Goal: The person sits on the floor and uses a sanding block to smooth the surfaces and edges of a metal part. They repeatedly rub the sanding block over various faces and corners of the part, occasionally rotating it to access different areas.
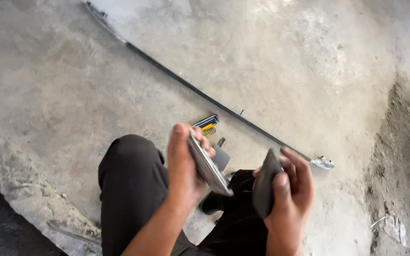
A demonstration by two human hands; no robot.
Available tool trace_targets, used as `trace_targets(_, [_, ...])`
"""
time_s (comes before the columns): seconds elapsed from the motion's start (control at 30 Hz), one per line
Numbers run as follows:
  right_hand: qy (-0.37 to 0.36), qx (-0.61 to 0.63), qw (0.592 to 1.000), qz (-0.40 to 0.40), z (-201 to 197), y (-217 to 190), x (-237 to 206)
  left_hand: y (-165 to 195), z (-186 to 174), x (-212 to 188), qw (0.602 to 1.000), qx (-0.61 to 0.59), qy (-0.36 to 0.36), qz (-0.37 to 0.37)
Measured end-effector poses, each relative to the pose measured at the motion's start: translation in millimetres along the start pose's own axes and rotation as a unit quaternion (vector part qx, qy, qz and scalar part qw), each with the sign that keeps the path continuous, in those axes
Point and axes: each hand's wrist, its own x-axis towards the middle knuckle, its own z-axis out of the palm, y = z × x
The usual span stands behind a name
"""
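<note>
At the left edge of the concrete floor (48,95) the surface breaks away into a dark, crumbled patch near the lower left corner. A long thin black rod (186,85) with a metal fitting at each end lies slantwise across the floor, running from the top left toward the right of the middle. Just below its midpoint a fanned set of hex keys (207,124), some black and some yellow, lies on the floor beside the person's knee (129,161), which is clad in dark trousers.

The left hand (183,166) is raised over the lap with its fingers wrapped around a flat, silvery-grey metal part (209,168), held edge-on and tilted so that its lower end points down toward the right. Just beside it, apart from it, the right hand (288,189) has its fingers and thumb closed around a dark, curved, wedge-like piece (265,182), whose make cannot be told. Both pieces are off the floor, near each other but not touching; judging from that, they are not joined at this moment, and the rod and the keys lie untouched

The right edge of the floor turns rough and gritty, with bits of debris
</note>
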Motion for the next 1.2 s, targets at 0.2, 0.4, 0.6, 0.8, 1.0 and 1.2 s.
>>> trace_targets(0.2, [-0.014, 0.381, 0.895, 0.232, -51, 30, 6, 11, -2, 10, 0.996, 0.028, -0.088, 0.02])
trace_targets(0.4, [0.084, 0.36, 0.887, 0.275, -74, 56, 2, -2, -1, -6, 0.953, 0.201, -0.154, 0.167])
trace_targets(0.6, [0.027, 0.378, 0.914, 0.145, -97, 61, -2, -20, 4, -21, 0.515, 0.498, -0.39, 0.579])
trace_targets(0.8, [-0.057, 0.439, 0.889, 0.12, -120, 49, -1, -20, -4, -19, 0.52, 0.682, -0.288, 0.427])
trace_targets(1.0, [-0.129, 0.433, 0.88, 0.146, -122, 36, 35, -31, -9, 3, 0.662, 0.653, -0.24, 0.28])
trace_targets(1.2, [-0.237, 0.288, 0.926, 0.066, -108, 37, 109, -58, 20, 48, 0.85, 0.462, -0.253, -0.019])
